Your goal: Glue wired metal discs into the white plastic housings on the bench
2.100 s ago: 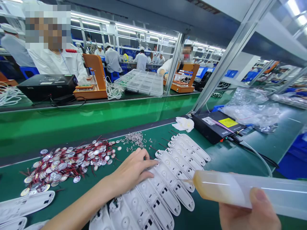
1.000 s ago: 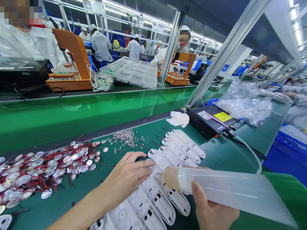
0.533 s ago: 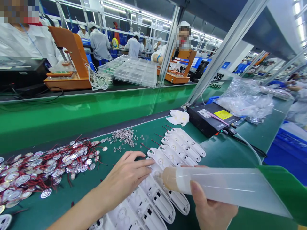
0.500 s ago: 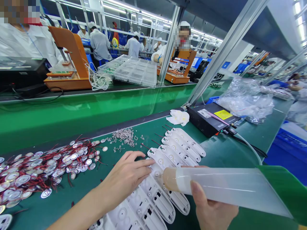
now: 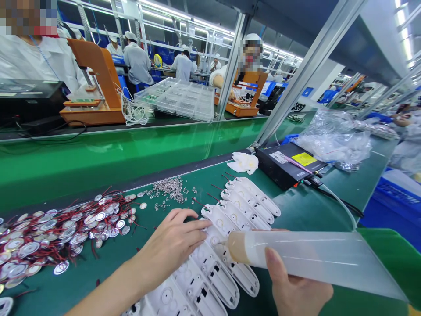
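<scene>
My right hand (image 5: 297, 289) is wrapped round a large translucent glue syringe (image 5: 305, 250). It has tan contents near the tip and a green part at its back end. The nozzle points left, close over the round recess of a white plastic housing (image 5: 241, 274). My left hand (image 5: 179, 237) lies with stretched fingers on the upper ends of the housings, its fingertips just left of the nozzle. Several such housings lie side by side in a slanting row; some behind carry red wires. The nozzle's very tip is too small to make out clearly.
Wired metal discs (image 5: 69, 226) are heaped on the left, beside a pile of small metal parts (image 5: 169, 188). A black controller box (image 5: 289, 164), a crumpled white tissue (image 5: 243, 162) and plastic bags (image 5: 335, 136) lie behind. Co-workers stand across the green divider (image 5: 131, 149).
The syringe in my right hand has shifted slightly right, and its nozzle shows a little more above the housing. My left hand stays in nearly the same place.
</scene>
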Tool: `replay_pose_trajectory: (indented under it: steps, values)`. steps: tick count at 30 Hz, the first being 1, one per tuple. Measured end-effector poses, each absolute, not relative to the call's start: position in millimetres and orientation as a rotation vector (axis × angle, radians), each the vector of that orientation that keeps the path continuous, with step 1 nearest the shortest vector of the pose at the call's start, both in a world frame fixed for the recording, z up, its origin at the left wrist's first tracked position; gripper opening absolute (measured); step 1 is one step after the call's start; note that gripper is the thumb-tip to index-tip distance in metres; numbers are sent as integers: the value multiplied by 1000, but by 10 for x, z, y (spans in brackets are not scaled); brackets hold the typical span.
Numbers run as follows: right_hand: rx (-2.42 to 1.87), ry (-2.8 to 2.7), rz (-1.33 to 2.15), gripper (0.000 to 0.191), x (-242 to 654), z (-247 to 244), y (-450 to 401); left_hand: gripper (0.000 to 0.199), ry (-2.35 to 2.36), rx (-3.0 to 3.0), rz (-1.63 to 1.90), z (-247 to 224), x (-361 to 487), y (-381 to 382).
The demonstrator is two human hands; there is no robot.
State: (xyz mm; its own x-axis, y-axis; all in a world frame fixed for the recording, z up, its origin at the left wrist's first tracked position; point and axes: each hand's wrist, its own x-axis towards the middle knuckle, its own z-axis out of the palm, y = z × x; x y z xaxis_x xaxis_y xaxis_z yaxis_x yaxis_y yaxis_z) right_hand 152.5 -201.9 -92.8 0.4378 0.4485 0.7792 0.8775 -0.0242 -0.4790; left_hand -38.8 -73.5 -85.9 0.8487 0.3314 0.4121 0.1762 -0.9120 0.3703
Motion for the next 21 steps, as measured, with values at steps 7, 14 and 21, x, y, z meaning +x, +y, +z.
replay_pose_trajectory:
  steps: [7,14,21]
  values:
    - [-1604,-1158,-326,25,1507,-970,-2006,21,404,2704,647,-866,-395,-737]
    - [-1591,-1198,-330,28,1457,-899,-1964,19,393,2702,672,-867,-391,-734]
    - [-1676,-1208,-508,28,1580,-1009,-2065,17,388,2709,688,-878,-392,-731]
